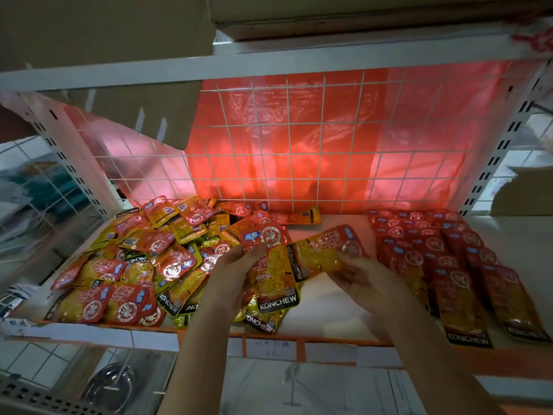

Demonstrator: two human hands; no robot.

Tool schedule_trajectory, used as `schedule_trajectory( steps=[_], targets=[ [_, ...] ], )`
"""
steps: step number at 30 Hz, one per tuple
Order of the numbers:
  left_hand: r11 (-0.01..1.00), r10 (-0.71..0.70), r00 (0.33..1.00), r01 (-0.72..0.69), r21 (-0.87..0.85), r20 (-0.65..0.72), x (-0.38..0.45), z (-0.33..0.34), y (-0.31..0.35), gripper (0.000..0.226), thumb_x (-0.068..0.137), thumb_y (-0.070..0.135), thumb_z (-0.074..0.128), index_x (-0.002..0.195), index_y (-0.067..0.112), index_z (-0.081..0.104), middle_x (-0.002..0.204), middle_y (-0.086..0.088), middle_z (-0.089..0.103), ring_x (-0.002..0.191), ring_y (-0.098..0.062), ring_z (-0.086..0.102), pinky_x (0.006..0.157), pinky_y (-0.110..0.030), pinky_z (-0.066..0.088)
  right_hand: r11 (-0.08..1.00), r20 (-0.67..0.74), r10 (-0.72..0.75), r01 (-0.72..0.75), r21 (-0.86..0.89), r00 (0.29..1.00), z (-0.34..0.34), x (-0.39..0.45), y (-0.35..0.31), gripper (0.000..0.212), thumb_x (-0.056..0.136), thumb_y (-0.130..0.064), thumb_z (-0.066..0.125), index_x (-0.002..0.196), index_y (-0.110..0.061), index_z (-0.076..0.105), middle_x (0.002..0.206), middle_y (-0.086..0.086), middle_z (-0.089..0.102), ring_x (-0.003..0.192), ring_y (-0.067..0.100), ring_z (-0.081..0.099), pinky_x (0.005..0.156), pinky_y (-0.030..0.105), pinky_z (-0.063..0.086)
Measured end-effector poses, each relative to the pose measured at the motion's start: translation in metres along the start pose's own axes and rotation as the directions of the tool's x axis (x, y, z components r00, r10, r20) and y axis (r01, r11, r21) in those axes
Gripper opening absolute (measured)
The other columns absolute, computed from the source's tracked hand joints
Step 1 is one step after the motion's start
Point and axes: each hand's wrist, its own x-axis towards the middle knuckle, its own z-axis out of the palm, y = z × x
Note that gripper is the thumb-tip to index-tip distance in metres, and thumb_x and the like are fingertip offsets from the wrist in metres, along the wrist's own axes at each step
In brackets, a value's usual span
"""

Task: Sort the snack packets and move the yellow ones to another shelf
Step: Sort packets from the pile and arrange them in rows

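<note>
1. The left hand (230, 272) pinches one packet (273, 266) with its thumb and fingers and holds it upright over the shelf (329, 301).
2. The right hand (363, 281) grips one more packet (324, 250), tilted, just beside the first.
3. Left of the left hand lies one big messy heap (134, 265) of red and yellow packets, too many to count.
4. Right of the right hand lie neat rows of red packets (449, 265).
</note>
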Motion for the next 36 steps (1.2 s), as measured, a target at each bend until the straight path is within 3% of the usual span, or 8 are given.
schedule_trajectory(
  steps=[4, 8, 11, 14, 16, 22, 29, 36],
  targets=[
    [0.999, 0.018, 1.000, -0.018, -0.034, 0.021, 0.001, 0.000, 0.001, 0.010, 0.087, 0.020, 0.065, 0.081, 0.019, 0.072, 0.075, 0.001, 0.068, 0.058, -0.011, 0.061, 0.054, -0.024, 0.050, 0.999, 0.025, 0.045, -0.045, 0.008, 0.999, 0.002, 0.003, 0.001, 0.013, 0.090, -0.018, 0.056, 0.100, -0.011, 0.061, 0.073, 0.004, 0.071, 0.075, 0.020, 0.066, 0.063, 0.036, 0.053],
    [0.998, 0.054, 0.998, -0.053, -0.013, 0.043, 0.001, 0.002, 0.000, 0.017, 0.090, 0.019, 0.062, 0.106, 0.016, 0.067, 0.084, 0.000, 0.075, 0.069, -0.013, 0.070, 0.060, -0.025, 0.057, 0.997, 0.054, 0.079, -0.078, -0.017, 0.995, 0.004, 0.008, 0.015, 0.033, 0.097, -0.029, 0.044, 0.123, -0.011, 0.053, 0.106, 0.013, 0.068, 0.072, 0.021, 0.071, 0.065, 0.036, 0.058],
    [0.998, 0.063, 0.997, -0.063, -0.011, 0.044, 0.000, 0.003, 0.001, 0.016, 0.091, 0.019, 0.061, 0.105, 0.019, 0.067, 0.087, -0.002, 0.075, 0.071, -0.014, 0.071, 0.058, -0.025, 0.056, 0.989, 0.105, 0.137, -0.130, -0.074, 0.985, 0.006, 0.006, 0.018, 0.022, 0.093, -0.021, 0.052, 0.110, -0.009, 0.059, 0.091, 0.012, 0.072, 0.068, 0.021, 0.071, 0.059, 0.032, 0.059],
    [0.998, 0.066, 0.998, -0.066, 0.020, 0.008, 0.003, 0.000, -0.001, 0.021, 0.089, 0.022, 0.063, 0.109, 0.016, 0.067, 0.098, -0.008, 0.074, 0.083, -0.021, 0.069, 0.070, -0.034, 0.058, 0.993, 0.287, 0.102, -0.080, -0.087, 0.952, 0.008, -0.002, 0.016, 0.048, 0.049, -0.001, 0.085, 0.092, 0.002, 0.065, 0.081, 0.016, 0.071, 0.071, 0.023, 0.072, 0.058, 0.029, 0.058],
    [0.998, 0.060, 0.998, -0.059, 0.033, -0.010, 0.005, -0.002, -0.002, 0.021, 0.088, 0.024, 0.064, 0.108, 0.017, 0.068, 0.101, -0.011, 0.072, 0.089, -0.027, 0.067, 0.082, -0.042, 0.054, 0.992, 0.357, 0.091, -0.054, -0.113, 0.930, 0.007, -0.004, 0.016, 0.061, 0.032, 0.003, 0.090, 0.089, 0.006, 0.068, 0.086, 0.019, 0.071, 0.075, 0.024, 0.072, 0.060, 0.028, 0.058],
    [0.996, 0.070, 0.998, -0.070, 0.055, 0.004, 0.005, -0.001, 0.001, 0.021, 0.089, 0.024, 0.063, 0.109, 0.020, 0.067, 0.096, 0.002, 0.074, 0.086, -0.013, 0.070, 0.068, -0.027, 0.057, 0.959, 0.231, 0.072, -0.004, -0.284, 0.970, 0.007, -0.003, 0.016, 0.015, 0.091, -0.001, 0.048, 0.098, 0.001, 0.061, 0.078, 0.008, 0.071, 0.068, 0.013, 0.070, 0.058, 0.021, 0.056],
    [0.984, 0.124, 0.992, -0.119, 0.133, -0.033, 0.008, -0.003, 0.007, 0.012, 0.090, 0.031, 0.061, 0.089, 0.028, 0.073, 0.087, -0.004, 0.069, 0.074, -0.016, 0.062, 0.061, -0.023, 0.054, 0.875, 0.190, -0.047, 0.132, -0.466, 0.981, 0.009, -0.017, 0.009, 0.014, 0.088, -0.009, 0.057, 0.097, -0.001, 0.063, 0.080, 0.008, 0.068, 0.064, 0.012, 0.068, 0.049, 0.018, 0.052],
    [0.989, 0.106, 0.994, -0.105, 0.104, -0.006, 0.007, -0.004, 0.007, 0.016, 0.090, 0.028, 0.060, 0.090, 0.019, 0.073, 0.074, 0.002, 0.072, 0.064, -0.009, 0.066, 0.056, -0.021, 0.055, 0.862, 0.205, -0.053, 0.148, -0.484, 0.977, 0.001, -0.028, 0.018, 0.017, 0.079, 0.001, 0.063, 0.093, -0.007, 0.069, 0.086, 0.006, 0.074, 0.079, 0.015, 0.070, 0.065, 0.022, 0.055]
  ],
)
